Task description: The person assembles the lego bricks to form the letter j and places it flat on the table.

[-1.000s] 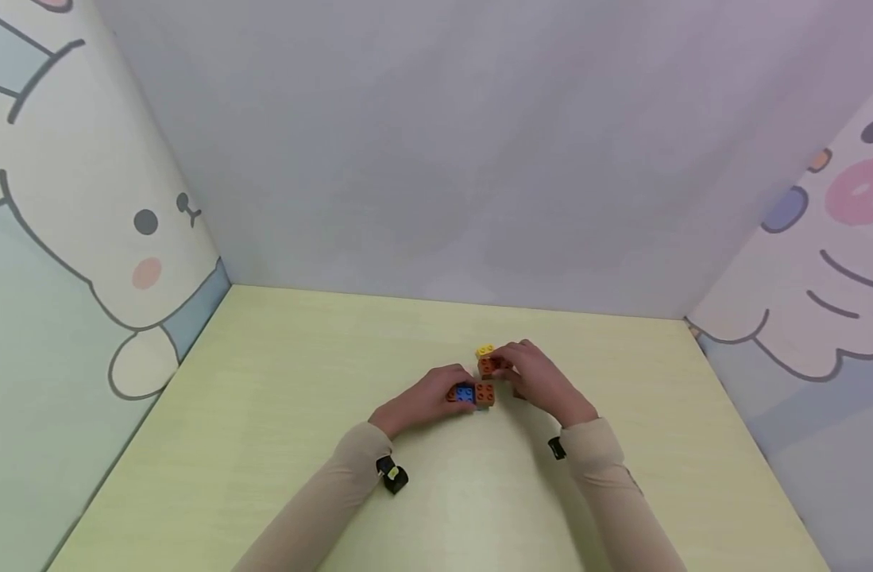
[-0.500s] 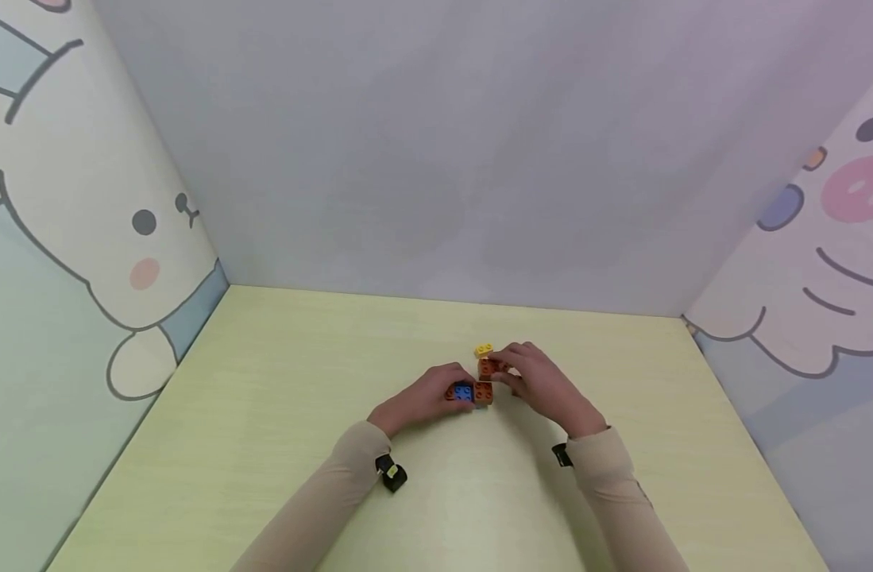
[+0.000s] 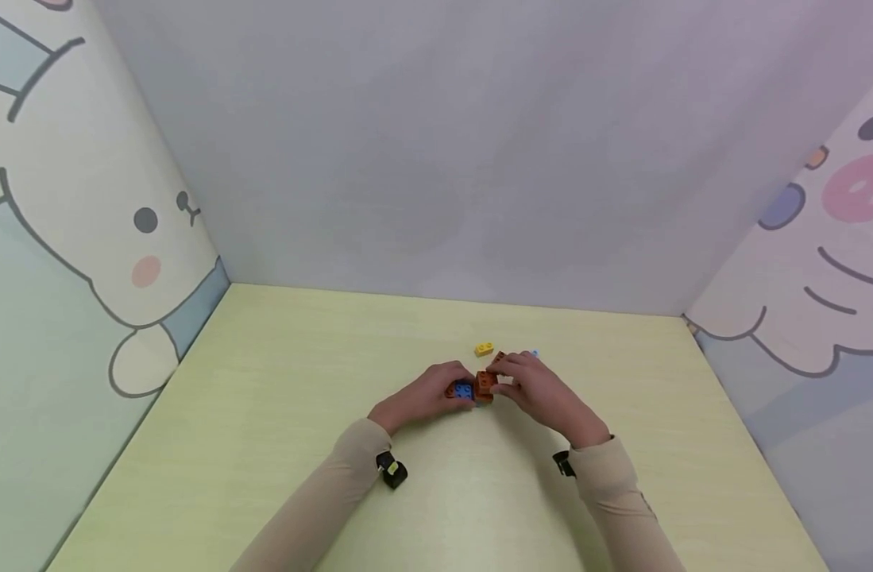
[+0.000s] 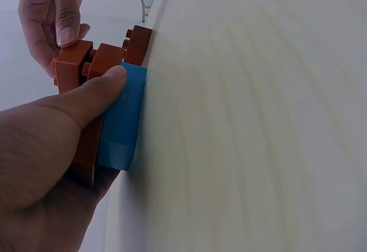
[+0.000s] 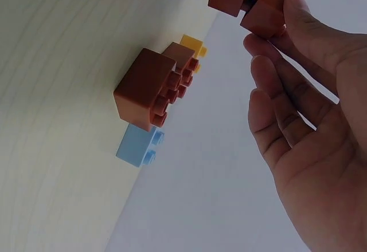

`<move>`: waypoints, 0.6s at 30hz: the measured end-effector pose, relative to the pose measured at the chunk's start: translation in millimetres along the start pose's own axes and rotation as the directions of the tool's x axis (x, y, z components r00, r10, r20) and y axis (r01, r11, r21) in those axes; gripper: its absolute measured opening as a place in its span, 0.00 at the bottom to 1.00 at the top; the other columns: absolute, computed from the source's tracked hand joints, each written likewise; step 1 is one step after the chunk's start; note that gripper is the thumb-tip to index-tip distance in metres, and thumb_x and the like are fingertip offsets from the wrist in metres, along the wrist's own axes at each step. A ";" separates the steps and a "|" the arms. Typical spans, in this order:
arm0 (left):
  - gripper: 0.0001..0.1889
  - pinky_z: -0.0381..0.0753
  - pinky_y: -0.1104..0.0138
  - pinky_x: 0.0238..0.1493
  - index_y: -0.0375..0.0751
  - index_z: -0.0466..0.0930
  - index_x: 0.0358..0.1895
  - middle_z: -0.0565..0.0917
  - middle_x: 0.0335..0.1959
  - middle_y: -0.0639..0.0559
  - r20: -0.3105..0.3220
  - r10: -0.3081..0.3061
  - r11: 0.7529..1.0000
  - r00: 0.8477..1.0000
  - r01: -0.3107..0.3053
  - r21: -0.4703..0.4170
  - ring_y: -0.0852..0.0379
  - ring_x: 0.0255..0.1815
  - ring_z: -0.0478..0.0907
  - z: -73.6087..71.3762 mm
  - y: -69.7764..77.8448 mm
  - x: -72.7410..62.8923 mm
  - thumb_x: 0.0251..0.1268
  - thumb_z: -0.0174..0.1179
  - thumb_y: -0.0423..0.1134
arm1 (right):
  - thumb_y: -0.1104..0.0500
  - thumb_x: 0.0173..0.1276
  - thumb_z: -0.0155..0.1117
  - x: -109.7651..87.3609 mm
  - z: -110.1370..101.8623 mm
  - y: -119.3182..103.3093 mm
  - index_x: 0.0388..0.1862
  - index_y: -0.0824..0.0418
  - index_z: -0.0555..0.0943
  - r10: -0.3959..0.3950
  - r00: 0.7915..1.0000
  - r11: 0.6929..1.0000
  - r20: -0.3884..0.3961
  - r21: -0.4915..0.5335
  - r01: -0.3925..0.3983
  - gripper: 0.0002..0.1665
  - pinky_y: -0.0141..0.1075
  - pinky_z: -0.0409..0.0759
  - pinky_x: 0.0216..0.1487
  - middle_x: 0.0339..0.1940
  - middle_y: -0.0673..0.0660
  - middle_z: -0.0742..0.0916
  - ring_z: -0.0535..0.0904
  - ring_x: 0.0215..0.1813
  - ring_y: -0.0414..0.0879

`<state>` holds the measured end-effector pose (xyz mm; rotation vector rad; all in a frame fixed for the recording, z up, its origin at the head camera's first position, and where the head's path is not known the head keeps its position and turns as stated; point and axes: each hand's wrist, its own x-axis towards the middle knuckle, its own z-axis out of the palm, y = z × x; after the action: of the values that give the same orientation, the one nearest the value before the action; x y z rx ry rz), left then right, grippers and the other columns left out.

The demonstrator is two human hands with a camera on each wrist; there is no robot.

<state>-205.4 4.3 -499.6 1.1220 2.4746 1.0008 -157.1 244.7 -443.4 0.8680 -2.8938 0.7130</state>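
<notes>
In the head view my left hand [image 3: 423, 395] grips a small build of toy building bricks on the table. A blue brick [image 3: 463, 391] shows on top of it, and a longer blue brick [image 4: 123, 117] forms its bottom in the left wrist view, with reddish-brown bricks above. My left thumb lies along its side. My right hand [image 3: 543, 395] pinches a reddish-brown brick [image 5: 266, 8] between thumb and fingers, at the right end of the build. That brick stands close over a brown brick [image 4: 107, 59] of the build, studs showing in the gap between them.
Just behind the right hand stand loose bricks: a large brown one [image 5: 143, 86], a smaller brown one [image 5: 179, 55], a yellow one [image 3: 484, 349] and a light blue one [image 5: 137, 143]. Grey-white walls with cartoon animals border the pale yellow table [image 3: 300, 357].
My right hand has brought the reddish-brown brick nearer, from behind the build to over its right end. The loose bricks behind show more now. My left hand stays in place.
</notes>
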 end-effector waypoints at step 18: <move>0.20 0.79 0.69 0.54 0.43 0.80 0.61 0.83 0.54 0.51 0.002 0.000 1.000 1.000 0.000 0.000 0.61 0.51 0.78 0.2 0.7 1.2 0.71 0.65 0.48 | 0.55 0.69 0.71 0.3 -1.3 -6.3 0.54 0.56 0.87 -0.005 1.000 1.000 0.013 -0.024 0.005 0.16 0.38 0.82 0.47 0.50 0.51 0.89 0.80 0.49 0.48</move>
<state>-205.8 5.6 -499.2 1.1221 2.4724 0.9992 -154.2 240.5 -439.5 0.8807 -2.9045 0.6725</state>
